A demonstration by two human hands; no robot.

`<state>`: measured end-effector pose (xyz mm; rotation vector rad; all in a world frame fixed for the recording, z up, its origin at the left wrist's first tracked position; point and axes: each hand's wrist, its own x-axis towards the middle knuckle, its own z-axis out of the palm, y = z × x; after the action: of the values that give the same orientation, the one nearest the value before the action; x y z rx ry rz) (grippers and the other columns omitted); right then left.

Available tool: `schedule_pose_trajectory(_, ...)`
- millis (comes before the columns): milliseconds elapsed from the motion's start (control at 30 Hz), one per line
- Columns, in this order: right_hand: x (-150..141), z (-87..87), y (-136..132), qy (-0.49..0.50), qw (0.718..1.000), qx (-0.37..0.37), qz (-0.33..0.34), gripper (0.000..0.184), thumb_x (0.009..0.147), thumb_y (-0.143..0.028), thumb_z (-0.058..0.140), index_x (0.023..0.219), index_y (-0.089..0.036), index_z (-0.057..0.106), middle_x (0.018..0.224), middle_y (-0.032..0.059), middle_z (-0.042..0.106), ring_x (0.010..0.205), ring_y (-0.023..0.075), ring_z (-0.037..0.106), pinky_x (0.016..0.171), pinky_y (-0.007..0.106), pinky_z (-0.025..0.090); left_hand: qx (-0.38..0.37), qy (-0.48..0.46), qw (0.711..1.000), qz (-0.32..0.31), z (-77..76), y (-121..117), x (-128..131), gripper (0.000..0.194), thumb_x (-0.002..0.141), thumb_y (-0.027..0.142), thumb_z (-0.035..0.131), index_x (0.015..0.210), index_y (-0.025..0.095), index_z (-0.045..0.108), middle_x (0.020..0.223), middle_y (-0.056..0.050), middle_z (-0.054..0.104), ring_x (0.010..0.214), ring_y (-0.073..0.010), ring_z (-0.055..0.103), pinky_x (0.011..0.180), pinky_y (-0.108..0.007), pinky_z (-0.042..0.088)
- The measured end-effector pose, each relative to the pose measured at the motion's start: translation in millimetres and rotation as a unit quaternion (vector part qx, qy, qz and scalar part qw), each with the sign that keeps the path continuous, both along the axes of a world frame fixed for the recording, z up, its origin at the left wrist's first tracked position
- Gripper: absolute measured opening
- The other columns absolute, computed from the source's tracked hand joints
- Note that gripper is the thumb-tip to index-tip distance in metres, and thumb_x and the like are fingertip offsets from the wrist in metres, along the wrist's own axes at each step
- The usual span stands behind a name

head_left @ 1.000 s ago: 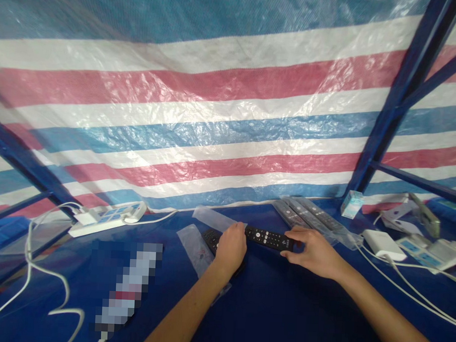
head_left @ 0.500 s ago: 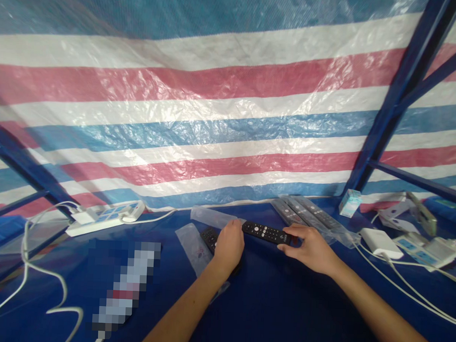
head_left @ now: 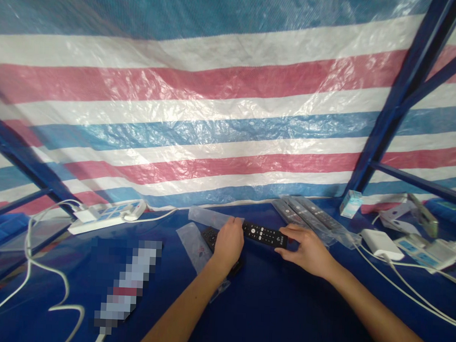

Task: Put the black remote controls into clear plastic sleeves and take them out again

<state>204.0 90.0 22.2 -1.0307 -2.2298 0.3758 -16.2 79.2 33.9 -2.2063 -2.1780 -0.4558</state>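
Observation:
A black remote control (head_left: 263, 234) with white and grey buttons is in my right hand (head_left: 303, 249), thumb and fingers closed on its right end. Its left end meets the fingers of my left hand (head_left: 229, 245). That hand is closed at the end of a clear plastic sleeve (head_left: 209, 216) stretching away to the left. Beneath my left hand lies a second black remote (head_left: 209, 236), partly covered by the hand and wrist. Another clear sleeve (head_left: 192, 247) rests flat beside it, running under my left forearm.
Several bagged remotes (head_left: 305, 213) lie at the back right, near a small carton (head_left: 350, 204). A white adapter (head_left: 382, 244) and cables are at the right. At the left is a power strip (head_left: 108, 216); a blurred-out object (head_left: 128, 282) lies in front. Striped sheeting (head_left: 230, 110) hangs behind the blue table.
My right hand and the remote have shifted slightly left, toward my left hand. The left hand keeps its place and grip.

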Motion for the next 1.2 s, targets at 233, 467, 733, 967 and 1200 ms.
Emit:
schedule_pose_trajectory(233, -7, -4.1, -3, -0.019, 1.000, -0.002, 0.000, 0.013, 0.075, -0.032, 0.066, 0.080, -0.021, 0.066, 0.076, 0.0025, 0.062, 0.069, 0.0163, 0.058, 0.065, 0.026, 0.046, 0.006, 0.050, 0.997, -0.053, -6.5, -3, 2, 0.026, 0.094, 0.010, 0.032, 0.091, 0.014, 0.058, 0.094, -0.009, 0.061, 0.089, -0.0187, 0.060, 0.084, -0.030, 0.046)
schedule_pose_trajectory(467, -4, -6.3, 0, 0.028, 0.999, -0.014, -0.006, 0.013, 0.077, -0.033, 0.065, 0.077, -0.020, 0.065, 0.071, 0.0002, 0.059, 0.063, 0.0136, 0.054, 0.060, 0.025, 0.043, 0.028, 0.076, 0.996, 0.035, -5.5, -8, 9, 0.022, 0.094, 0.013, 0.035, 0.097, 0.012, 0.057, 0.095, -0.011, 0.061, 0.091, -0.0213, 0.062, 0.079, -0.031, 0.048)
schedule_pose_trajectory(733, -9, -9.1, -2, 0.042, 0.999, -0.024, -0.024, 0.015, 0.076, -0.035, 0.066, 0.074, -0.021, 0.065, 0.068, -0.0001, 0.058, 0.061, 0.0138, 0.054, 0.059, 0.026, 0.043, -0.026, -0.007, 0.999, 0.021, -3.0, -12, 10, 0.022, 0.094, 0.011, 0.034, 0.091, 0.013, 0.056, 0.090, -0.010, 0.064, 0.084, -0.0194, 0.064, 0.075, -0.029, 0.046)
schedule_pose_trajectory(967, -7, -3.5, -2, 0.051, 0.997, -0.016, -0.057, 0.018, 0.076, -0.038, 0.064, 0.071, -0.021, 0.064, 0.066, -0.0013, 0.055, 0.060, 0.0139, 0.054, 0.058, 0.026, 0.042, 0.021, -0.022, 0.998, 0.046, -1.3, -13, 9, 0.013, 0.092, 0.018, 0.044, 0.096, 0.014, 0.055, 0.098, -0.010, 0.064, 0.089, -0.0209, 0.063, 0.077, -0.030, 0.046)
schedule_pose_trajectory(1200, -10, 1.5, -6, 0.067, 0.994, -0.014, -0.084, 0.023, 0.076, -0.042, 0.062, 0.068, -0.020, 0.065, 0.061, -0.0015, 0.054, 0.056, 0.0139, 0.054, 0.056, 0.026, 0.041, 0.020, -0.050, 0.997, 0.054, 2.5, -10, 11, 0.016, 0.092, 0.024, 0.045, 0.094, 0.015, 0.058, 0.091, -0.007, 0.066, 0.085, -0.0198, 0.064, 0.076, -0.029, 0.045)
